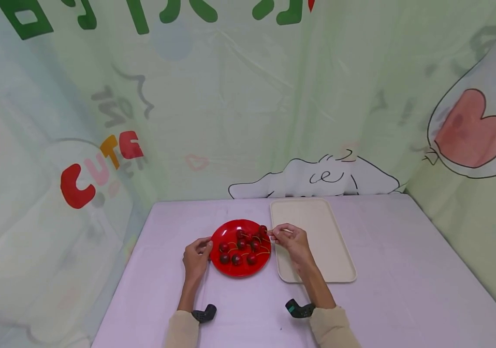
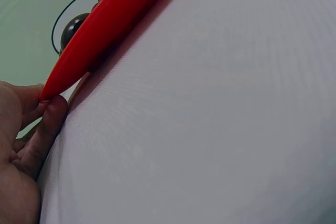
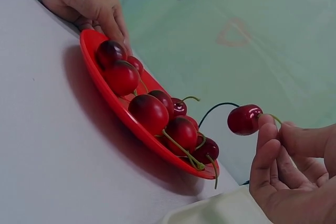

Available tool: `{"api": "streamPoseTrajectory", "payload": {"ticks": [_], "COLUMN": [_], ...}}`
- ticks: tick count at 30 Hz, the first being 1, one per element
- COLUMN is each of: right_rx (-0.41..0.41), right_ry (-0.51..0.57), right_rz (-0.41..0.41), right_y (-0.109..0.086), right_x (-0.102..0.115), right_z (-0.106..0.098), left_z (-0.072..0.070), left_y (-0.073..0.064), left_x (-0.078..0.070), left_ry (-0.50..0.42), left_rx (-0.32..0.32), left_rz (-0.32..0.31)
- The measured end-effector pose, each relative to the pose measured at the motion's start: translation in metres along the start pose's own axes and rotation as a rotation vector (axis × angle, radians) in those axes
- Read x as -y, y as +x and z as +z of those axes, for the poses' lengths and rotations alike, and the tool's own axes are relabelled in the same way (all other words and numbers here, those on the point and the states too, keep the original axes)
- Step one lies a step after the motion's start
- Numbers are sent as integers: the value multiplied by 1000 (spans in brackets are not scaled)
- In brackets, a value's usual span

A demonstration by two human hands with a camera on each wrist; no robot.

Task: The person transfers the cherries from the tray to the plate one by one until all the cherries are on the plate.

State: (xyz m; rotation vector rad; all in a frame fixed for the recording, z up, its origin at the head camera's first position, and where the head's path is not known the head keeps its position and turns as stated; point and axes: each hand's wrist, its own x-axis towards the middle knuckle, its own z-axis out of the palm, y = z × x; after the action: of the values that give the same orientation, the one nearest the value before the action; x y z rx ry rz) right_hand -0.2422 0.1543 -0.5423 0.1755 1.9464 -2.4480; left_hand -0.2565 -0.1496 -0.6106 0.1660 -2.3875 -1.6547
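Note:
A round red plate (image 1: 239, 271) carries several dark red cherries (image 1: 237, 259) with thin green stems. At its left side, my left hand (image 1: 196, 257) pinches the rim between thumb and fingers; the left wrist view has the thumb (image 2: 51, 121) right at the plate's edge. Beyond the opposite rim, my right hand (image 1: 292, 241) pinches one cherry (image 3: 244, 119) by its stem. That cherry hangs in the air close above the plate's right edge, apart from the others in the right wrist view.
A cream rectangular tray (image 1: 317, 256) lies right of the plate, partly under my right forearm. Pale lilac cloth covers the table (image 1: 404, 270). A printed curtain (image 1: 222, 121) rises behind the table's far edge and along both sides.

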Motion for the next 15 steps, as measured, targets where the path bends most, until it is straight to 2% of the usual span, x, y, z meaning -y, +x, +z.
{"api": "streamPoseTrajectory", "payload": {"ticks": [9, 15], "right_rx": [54, 55], "right_ry": [-55, -104], "right_rz": [-39, -49], "right_y": [-3, -2], "right_x": [2, 0], "right_z": [6, 10], "left_z": [-1, -1], "left_y": [0, -1], "left_x": [-1, 0], "left_ry": [-15, -12], "left_rx": [19, 21], "left_rz": [-9, -11]}}
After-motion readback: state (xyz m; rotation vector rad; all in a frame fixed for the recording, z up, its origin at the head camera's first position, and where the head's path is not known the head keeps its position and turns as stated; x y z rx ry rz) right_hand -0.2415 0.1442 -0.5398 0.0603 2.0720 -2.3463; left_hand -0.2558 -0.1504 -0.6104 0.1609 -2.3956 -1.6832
